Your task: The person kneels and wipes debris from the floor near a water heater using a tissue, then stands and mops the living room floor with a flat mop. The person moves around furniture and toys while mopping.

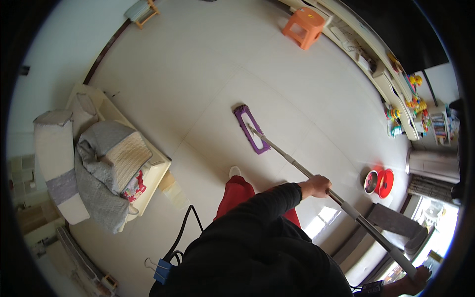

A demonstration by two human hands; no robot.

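Note:
A flat mop (252, 129) with a purple fringed head and a pale centre plate lies on the floor ahead of my feet. Its long metal pole (297, 163) slants down to the lower right. My left hand (316, 186), reaching across from a black sleeve, is wrapped round the middle of the pole. Near the pole's upper end, at the lower right rim, my right hand (420, 278) grips it too. My red trousers (236, 195) and one white shoe (235, 172) show below the mop head.
On the left, a cream sofa (158, 183) bears a grey quilt (101, 173). An orange stool (305, 25) stands at the far right by a low cabinet (386, 84) with toys. A red basin (385, 183) and a metal bowl (370, 182) are at the right.

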